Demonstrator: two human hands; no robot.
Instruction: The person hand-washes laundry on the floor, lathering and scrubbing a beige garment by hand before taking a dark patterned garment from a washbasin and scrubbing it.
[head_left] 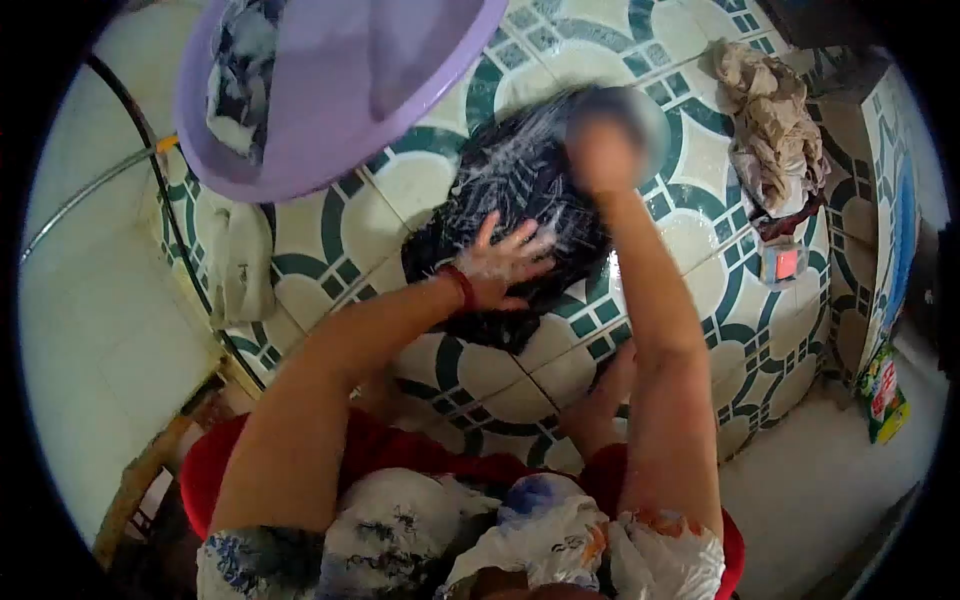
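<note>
A dark wet garment (520, 190), streaked with white suds, lies spread on the patterned tile floor. My left hand (500, 260), with a red band at the wrist, presses flat on its lower part with fingers apart. At the garment's upper right edge is my right hand (605, 155). A blur covers its fingers, so I cannot see whether it holds anything.
A purple basin (330, 95) with sudsy dark cloth inside stands at the upper left. Below it lies a pale cloth (240, 265), beside a hose (95, 200). Beige crumpled clothes (775, 125), a clear container (783, 263) and a green packet (885, 397) are at right.
</note>
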